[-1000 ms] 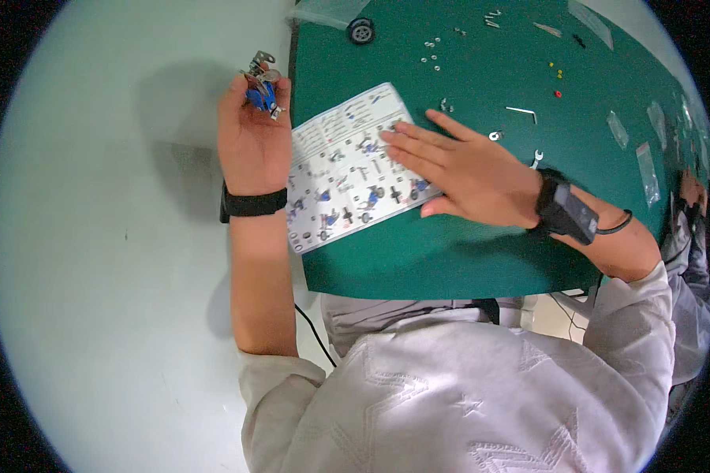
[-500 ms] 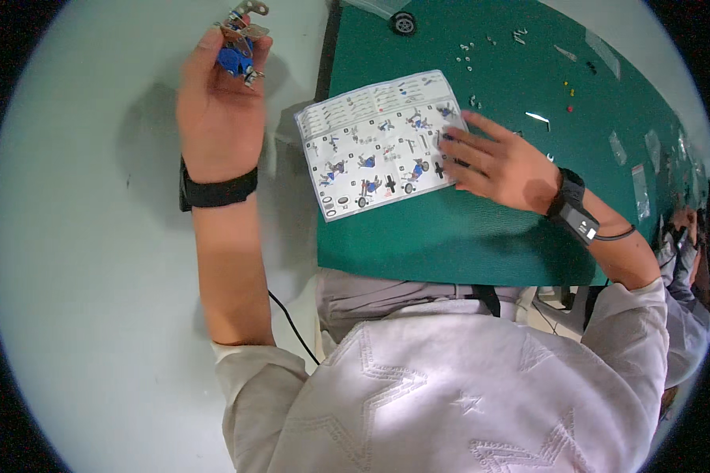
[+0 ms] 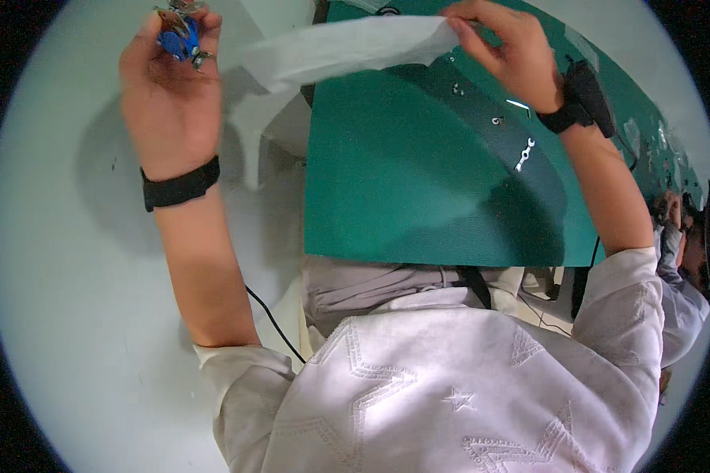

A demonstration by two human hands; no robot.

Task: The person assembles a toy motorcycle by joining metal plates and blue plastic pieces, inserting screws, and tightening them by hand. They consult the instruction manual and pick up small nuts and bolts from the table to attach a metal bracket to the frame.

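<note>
At the upper left, my left hand (image 3: 173, 102) is closed around a small model assembly (image 3: 180, 39) with blue parts and metal-coloured brackets. Between the fingers and thumb of my right hand (image 3: 513, 51) is the right end of a white instruction sheet (image 3: 355, 49). The sheet hangs in the air, seen nearly edge-on and blurred, so its print cannot be read. Below it on the green table (image 3: 402, 181) lie a small silver wrench (image 3: 525, 155), a bent hex key (image 3: 519, 104) and a small metal nut (image 3: 497, 121).
A black wheel (image 3: 387, 11) shows partly behind the sheet at the far edge. Small hardware (image 3: 457, 89) and clear plastic bags (image 3: 635, 134) lie to the right. A pale wall (image 3: 63, 260) borders the table's left side. Another person's hand (image 3: 670, 206) is at the far right.
My right hand has lifted the instruction sheet off the table and swung it up and away, uncovering the wrench. My left hand with the model has shifted left and slightly up.
</note>
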